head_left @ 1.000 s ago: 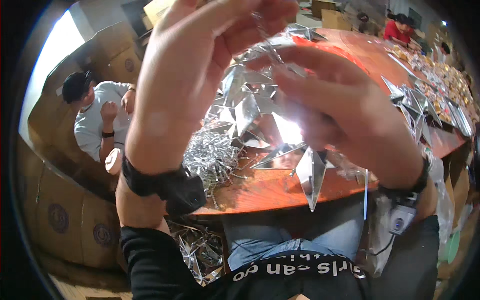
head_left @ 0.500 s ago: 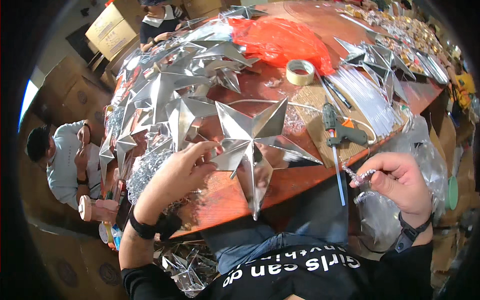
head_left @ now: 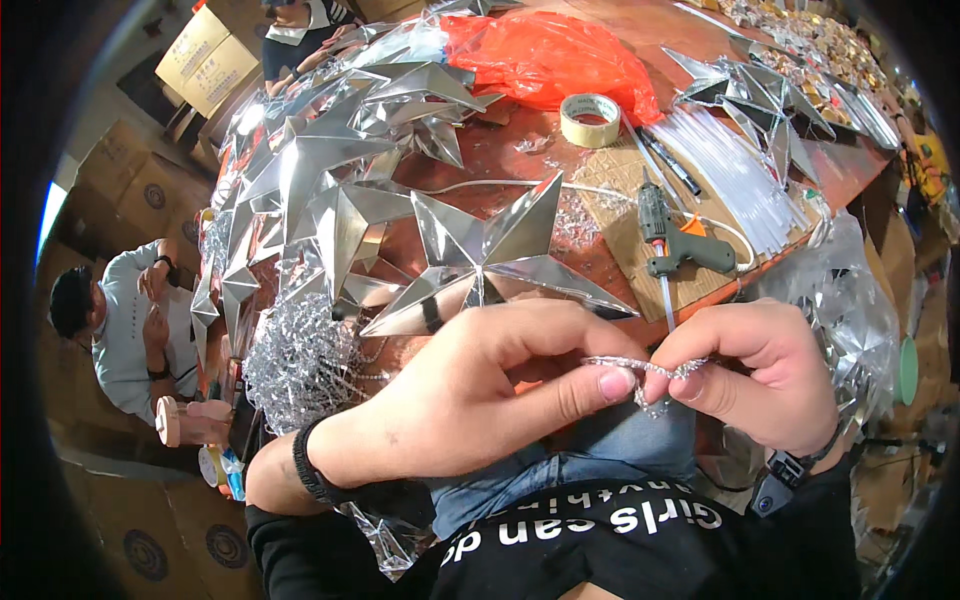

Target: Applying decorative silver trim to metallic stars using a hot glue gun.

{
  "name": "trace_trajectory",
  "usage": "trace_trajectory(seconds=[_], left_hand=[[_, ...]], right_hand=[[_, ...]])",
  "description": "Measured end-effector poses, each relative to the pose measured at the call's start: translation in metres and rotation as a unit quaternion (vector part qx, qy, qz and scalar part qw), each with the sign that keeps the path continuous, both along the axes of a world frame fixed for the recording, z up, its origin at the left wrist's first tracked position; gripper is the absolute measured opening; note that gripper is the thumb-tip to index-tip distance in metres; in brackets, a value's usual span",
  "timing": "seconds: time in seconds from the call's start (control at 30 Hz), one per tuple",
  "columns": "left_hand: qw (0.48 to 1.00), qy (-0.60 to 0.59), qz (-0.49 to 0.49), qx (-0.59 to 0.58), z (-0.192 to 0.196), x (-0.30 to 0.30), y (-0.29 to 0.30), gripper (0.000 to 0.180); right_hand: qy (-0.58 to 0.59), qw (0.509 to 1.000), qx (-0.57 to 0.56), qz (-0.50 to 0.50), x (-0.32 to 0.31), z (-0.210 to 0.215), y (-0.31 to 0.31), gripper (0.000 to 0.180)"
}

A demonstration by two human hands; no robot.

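Observation:
A thin strand of silver tinsel (head_left: 641, 364) stretches between my two hands, just off the near edge of the table. My left hand (head_left: 520, 365) pinches one part between thumb and forefinger, with the wrist turned inward. Close beside it, my right hand (head_left: 750, 375) grips the strand's other part in a pinch. Behind my left hand lies a shiny silver star (head_left: 485, 262), its lower part hidden by that hand. A grey-green glue gun (head_left: 680, 240) rests on a cardboard sheet (head_left: 615, 205) beyond my right hand.
Silver stars (head_left: 315, 165) heap up on the left of the red table (head_left: 510, 150), near a tangle of tinsel (head_left: 298, 365). Farther back are a red plastic bag (head_left: 550, 62), a tape roll (head_left: 590, 122) and clear glue sticks (head_left: 725, 175). A person (head_left: 130, 335) sits at the left.
My left hand has left the star and come right to pinch the tinsel. My right hand has moved slightly left with the strand. The star now lies flatter, a little farther back.

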State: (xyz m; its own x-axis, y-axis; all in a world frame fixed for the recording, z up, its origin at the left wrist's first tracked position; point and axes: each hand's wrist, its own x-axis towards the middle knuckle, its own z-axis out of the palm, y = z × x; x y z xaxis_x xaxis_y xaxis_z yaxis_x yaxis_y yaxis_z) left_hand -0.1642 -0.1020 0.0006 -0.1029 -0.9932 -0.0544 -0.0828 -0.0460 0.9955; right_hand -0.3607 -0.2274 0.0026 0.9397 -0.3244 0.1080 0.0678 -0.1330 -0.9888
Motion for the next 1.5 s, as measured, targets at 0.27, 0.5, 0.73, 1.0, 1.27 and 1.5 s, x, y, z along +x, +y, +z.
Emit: trace_trajectory(seconds=[0.27, 0.5, 0.73, 1.0, 1.27, 1.5], left_hand=[[0.993, -0.069, 0.097, 0.004, -0.004, 0.013, 0.006, 0.012], [0.945, -0.258, 0.082, -0.182, -0.010, 0.025, 0.008, 0.012], [0.894, -0.331, 0.133, -0.271, -0.012, 0.025, 0.010, 0.025], [0.909, -0.311, 0.117, -0.254, -0.016, 0.026, 0.008, 0.025], [0.952, -0.221, 0.210, 0.039, -0.017, 0.027, 0.002, 0.005], [0.971, 0.059, 0.187, 0.133, -0.015, 0.044, 0.008, 0.020]], right_hand=[[-0.002, 0.993, 0.066, -0.093, -0.006, -0.018, -0.002, 0.021], [-0.049, 0.980, 0.138, -0.136, -0.011, -0.035, -0.009, 0.028], [-0.009, 0.990, 0.010, -0.137, -0.009, -0.042, -0.009, 0.013], [0.054, 0.981, -0.107, -0.153, -0.009, -0.046, -0.011, 0.006], [0.032, 0.988, -0.011, -0.151, -0.012, -0.056, -0.012, 0.004], [0.065, 0.980, -0.068, -0.174, -0.008, -0.066, -0.017, 0.005]])
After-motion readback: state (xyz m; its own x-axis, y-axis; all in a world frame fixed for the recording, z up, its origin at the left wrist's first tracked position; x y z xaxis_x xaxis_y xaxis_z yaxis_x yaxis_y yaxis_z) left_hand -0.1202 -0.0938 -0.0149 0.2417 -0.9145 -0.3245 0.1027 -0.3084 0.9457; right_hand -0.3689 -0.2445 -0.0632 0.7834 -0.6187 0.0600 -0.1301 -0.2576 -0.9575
